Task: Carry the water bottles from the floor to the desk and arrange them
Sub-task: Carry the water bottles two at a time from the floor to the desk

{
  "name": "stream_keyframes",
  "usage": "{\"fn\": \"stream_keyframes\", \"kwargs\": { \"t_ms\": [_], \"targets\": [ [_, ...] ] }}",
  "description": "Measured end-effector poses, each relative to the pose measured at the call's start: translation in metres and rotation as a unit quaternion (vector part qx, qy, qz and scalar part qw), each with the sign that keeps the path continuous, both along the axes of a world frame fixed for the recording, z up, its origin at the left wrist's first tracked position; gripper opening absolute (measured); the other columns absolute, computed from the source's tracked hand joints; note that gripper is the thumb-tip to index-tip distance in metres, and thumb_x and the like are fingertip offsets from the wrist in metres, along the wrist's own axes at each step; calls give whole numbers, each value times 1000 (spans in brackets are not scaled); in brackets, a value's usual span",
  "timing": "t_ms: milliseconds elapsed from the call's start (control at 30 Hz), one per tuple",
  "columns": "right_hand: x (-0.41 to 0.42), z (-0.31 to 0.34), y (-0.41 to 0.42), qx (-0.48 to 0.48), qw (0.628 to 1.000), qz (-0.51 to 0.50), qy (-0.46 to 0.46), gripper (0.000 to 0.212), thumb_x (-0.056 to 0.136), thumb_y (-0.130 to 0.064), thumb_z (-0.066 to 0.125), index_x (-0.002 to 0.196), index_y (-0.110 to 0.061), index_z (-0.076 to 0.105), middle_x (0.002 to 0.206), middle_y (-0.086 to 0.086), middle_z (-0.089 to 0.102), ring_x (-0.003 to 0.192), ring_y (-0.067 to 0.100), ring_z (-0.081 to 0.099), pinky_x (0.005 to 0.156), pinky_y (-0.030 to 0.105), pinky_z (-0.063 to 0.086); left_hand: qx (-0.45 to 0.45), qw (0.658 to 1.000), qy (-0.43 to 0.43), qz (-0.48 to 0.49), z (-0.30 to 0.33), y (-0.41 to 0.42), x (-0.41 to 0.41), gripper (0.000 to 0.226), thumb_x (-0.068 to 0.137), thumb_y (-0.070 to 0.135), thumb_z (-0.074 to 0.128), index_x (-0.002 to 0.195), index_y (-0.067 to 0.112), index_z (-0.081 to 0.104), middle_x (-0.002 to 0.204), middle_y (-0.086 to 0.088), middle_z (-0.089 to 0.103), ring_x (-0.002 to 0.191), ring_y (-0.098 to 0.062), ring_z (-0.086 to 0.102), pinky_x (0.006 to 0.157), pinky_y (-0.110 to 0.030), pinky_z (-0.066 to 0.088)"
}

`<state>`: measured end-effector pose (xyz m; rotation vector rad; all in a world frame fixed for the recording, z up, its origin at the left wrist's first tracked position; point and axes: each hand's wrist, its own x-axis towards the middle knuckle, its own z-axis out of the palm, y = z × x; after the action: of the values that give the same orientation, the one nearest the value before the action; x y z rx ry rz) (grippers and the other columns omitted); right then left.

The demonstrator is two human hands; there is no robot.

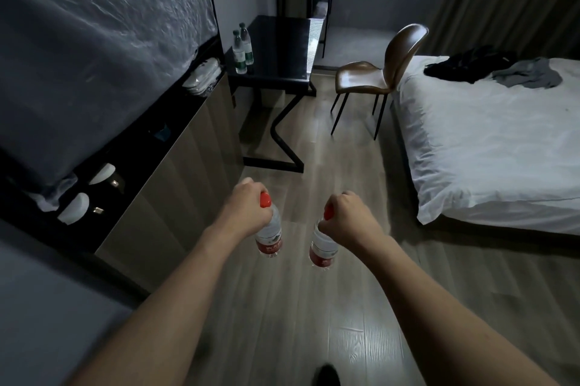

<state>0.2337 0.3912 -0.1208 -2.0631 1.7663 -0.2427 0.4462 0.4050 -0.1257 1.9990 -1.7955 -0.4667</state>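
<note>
A white bed (489,141) is sitting at the right, a dark table (276,71) ahead carrying two green-labelled bottles (242,48). Above the wooden floor (282,323), each hand is gripping a red-capped bottle by its neck: left hand (248,208) holding the left bottle (269,236), right hand (348,217) holding the right bottle (323,252).

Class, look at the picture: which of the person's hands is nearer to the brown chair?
Right. The right hand is on the chair's side of the room; the left hand is farther over, by the cabinet.
</note>
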Motion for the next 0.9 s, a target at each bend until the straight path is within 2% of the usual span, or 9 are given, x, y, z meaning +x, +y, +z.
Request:
{"fn": "stream_keyframes", "kwargs": {
  "t_ms": [133, 433, 633, 733, 800, 900],
  "targets": [
    [4, -7, -49, 11, 1000, 14, 5, 23, 78, -20, 69, 100, -11, 66, 99, 4, 50, 86, 22, 58, 77, 33, 55, 7, 1000, -7, 6, -6, -51, 5, 17, 77, 21, 66, 93, 18, 66, 93, 4, 49, 81, -17, 54, 58, -22, 35],
    [13, -9, -188, 15, 998, 57, -5, 12, 78, -18, 65, 89, -14, 62, 100, 5, 50, 84, 23, 56, 71, 30, 48, 22, 999, -29, 37, -7, -178, 17, 19, 76, 23, 68, 93, 15, 68, 93, 2, 50, 83, -20, 56, 67, -28, 42],
    [35, 2, -282, 4, 997, 78, -3, 10, 77, -19, 66, 84, -15, 61, 99, 6, 50, 84, 27, 58, 74, 36, 54, 13, 998, -29, 55, 0, -260, 31, 15, 78, 20, 66, 91, 12, 68, 94, 1, 51, 81, -18, 55, 65, -25, 40],
    [48, 2, -325, 1, 997, 82, 8, 9, 76, -19, 66, 80, -16, 59, 96, 6, 50, 77, 24, 57, 66, 30, 47, 10, 998, -24, 49, 2, -301, 44, 15, 78, 20, 66, 91, 13, 68, 95, 1, 50, 81, -18, 54, 63, -22, 35],
    [56, 1, -354, 3, 997, 76, 11, 9, 75, -19, 67, 82, -15, 61, 95, 4, 50, 77, 24, 57, 65, 27, 42, 4, 999, -21, 34, 3, -331, 52, 17, 77, 20, 66, 92, 13, 68, 95, 1, 50, 83, -19, 56, 66, -23, 37],
    [67, 0, -393, 10, 998, 55, 9, 14, 76, -21, 67, 88, -14, 63, 96, 4, 50, 80, 23, 58, 66, 28, 45, 8, 1000, -27, 5, 6, -374, 64, 20, 77, 20, 65, 96, 14, 68, 96, 0, 50, 85, -21, 57, 70, -27, 43]
  ]
}}
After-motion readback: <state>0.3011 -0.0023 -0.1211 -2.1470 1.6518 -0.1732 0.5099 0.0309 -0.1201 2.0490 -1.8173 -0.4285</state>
